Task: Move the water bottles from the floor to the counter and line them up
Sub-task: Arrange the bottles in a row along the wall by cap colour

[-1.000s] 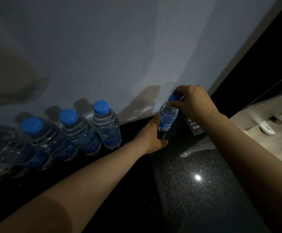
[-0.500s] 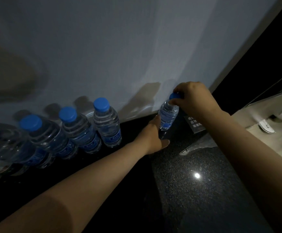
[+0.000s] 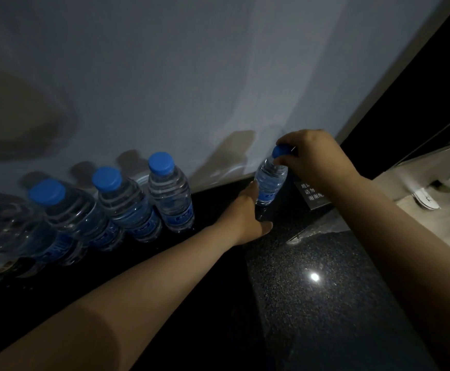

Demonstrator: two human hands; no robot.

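Observation:
A clear water bottle (image 3: 269,180) with a blue cap stands tilted at the back of the dark speckled counter (image 3: 312,303), close to the white wall. My right hand (image 3: 312,159) grips its cap from above. My left hand (image 3: 248,215) reaches in from the lower left and holds the bottle's base, which it partly hides. To the left, several more blue-capped bottles stand in a row along the wall; the nearest of them (image 3: 170,194) is a short gap away from my left hand.
A small dark sign (image 3: 311,194) with white lettering stands just right of the held bottle. Clear plastic wrap (image 3: 315,228) lies on the counter beside it. A light surface (image 3: 432,199) lies lower down past the counter's right edge.
The held bottle has shifted slightly up and back toward the wall, tilting a little more. Both hands keep their hold on it. The row of bottles has not moved.

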